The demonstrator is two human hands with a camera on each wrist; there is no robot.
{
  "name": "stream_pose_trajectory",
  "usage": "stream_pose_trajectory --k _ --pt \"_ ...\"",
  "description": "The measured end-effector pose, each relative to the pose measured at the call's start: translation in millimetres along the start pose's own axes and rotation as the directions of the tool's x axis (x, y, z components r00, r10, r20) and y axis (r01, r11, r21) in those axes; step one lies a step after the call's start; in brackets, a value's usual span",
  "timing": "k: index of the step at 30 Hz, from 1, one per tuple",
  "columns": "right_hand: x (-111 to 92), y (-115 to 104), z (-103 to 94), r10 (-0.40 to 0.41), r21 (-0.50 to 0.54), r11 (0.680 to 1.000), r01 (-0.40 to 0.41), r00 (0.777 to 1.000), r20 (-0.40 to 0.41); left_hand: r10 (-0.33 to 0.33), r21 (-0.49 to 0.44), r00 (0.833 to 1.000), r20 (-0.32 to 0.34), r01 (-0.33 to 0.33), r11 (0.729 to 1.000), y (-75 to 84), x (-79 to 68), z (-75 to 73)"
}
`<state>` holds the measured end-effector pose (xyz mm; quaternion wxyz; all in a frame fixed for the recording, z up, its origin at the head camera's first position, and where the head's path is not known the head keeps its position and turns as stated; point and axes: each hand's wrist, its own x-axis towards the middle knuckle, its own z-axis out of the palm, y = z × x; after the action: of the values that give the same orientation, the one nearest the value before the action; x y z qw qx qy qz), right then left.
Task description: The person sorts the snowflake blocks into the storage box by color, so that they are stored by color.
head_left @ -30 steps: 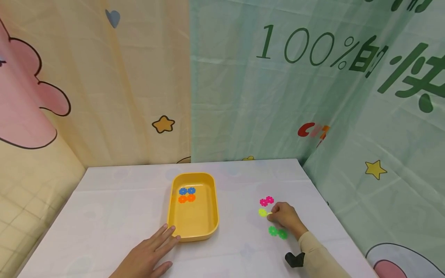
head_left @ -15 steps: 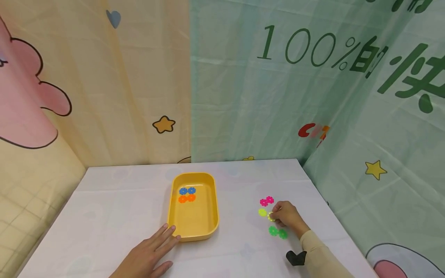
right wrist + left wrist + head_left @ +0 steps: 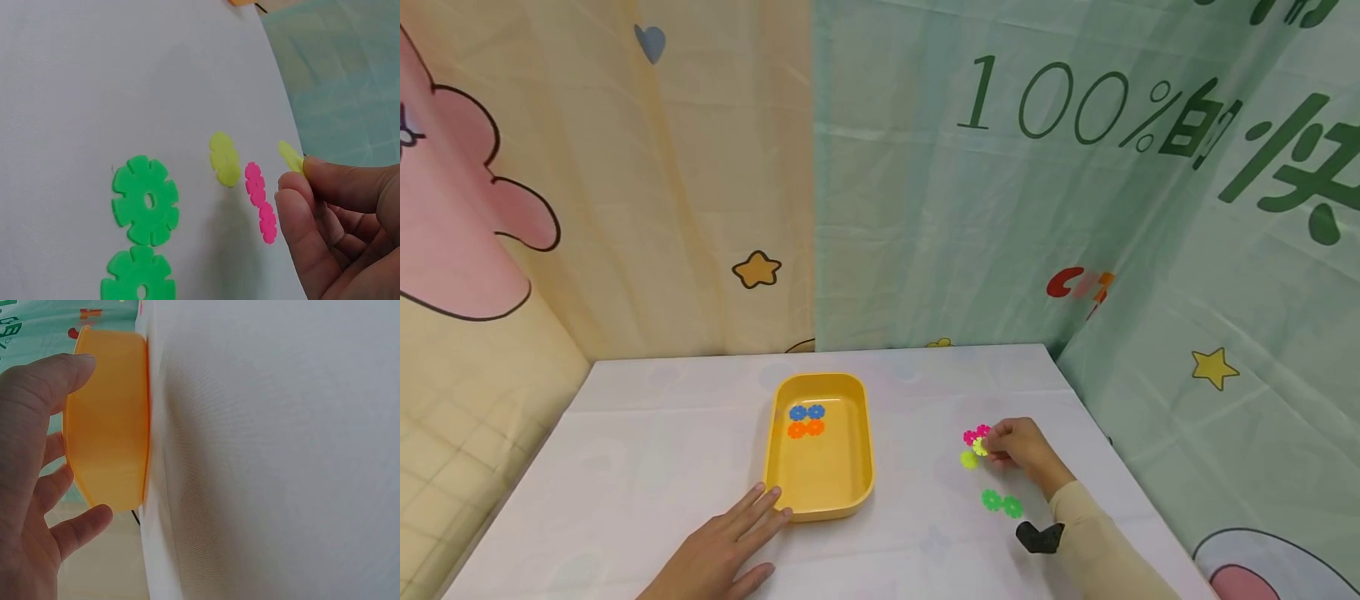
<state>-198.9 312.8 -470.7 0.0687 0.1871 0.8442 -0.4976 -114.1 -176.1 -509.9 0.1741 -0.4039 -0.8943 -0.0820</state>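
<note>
My right hand [image 3: 1022, 450] pinches a yellow snowflake disc [image 3: 289, 156] between thumb and finger, held up off the table in the right wrist view. Below it on the table lies another yellow snowflake disc [image 3: 968, 460]. Two pink snowflake discs [image 3: 255, 184] are close by, partly overlapped by the hand in the head view. Nearer me, two green snowflake discs [image 3: 992, 500] lie side by side. My left hand [image 3: 718, 550] has its fingers extended, fingertips at the near left corner of a yellow tray [image 3: 820, 487].
Inside the tray, toward its far left, two blue snowflake discs [image 3: 807, 412] sit behind two orange snowflake discs [image 3: 806, 429]. A white cloth covers the table [image 3: 910, 550]. Printed curtains [image 3: 887, 208] stand behind and beside it. A black piece [image 3: 1039, 537] hangs by the right sleeve.
The right hand has lifted the yellow disc from beside its match and moved slightly away from me, toward the pink discs. The left hand stays at the tray.
</note>
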Motion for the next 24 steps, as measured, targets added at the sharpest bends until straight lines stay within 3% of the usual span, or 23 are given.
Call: stream_pose_trajectory --k 8,15,24 --pt "8 -11 -4.8 -0.002 0.108 0.994 0.003 1.000 -0.008 -0.002 0.002 1.000 -0.010 0.002 1.000 0.3 1.0 -0.9" --pt "11 -35 -9.8 -0.040 0.181 0.983 0.042 0.999 -0.016 0.006 -0.005 1.000 -0.004 -0.007 1.000 -0.5 1.4 -1.2" --pt "17 -64 -4.2 -0.003 0.263 0.965 0.000 1.000 0.008 -0.021 -0.020 0.999 0.032 0.022 1.000 0.3 1.2 -1.9"
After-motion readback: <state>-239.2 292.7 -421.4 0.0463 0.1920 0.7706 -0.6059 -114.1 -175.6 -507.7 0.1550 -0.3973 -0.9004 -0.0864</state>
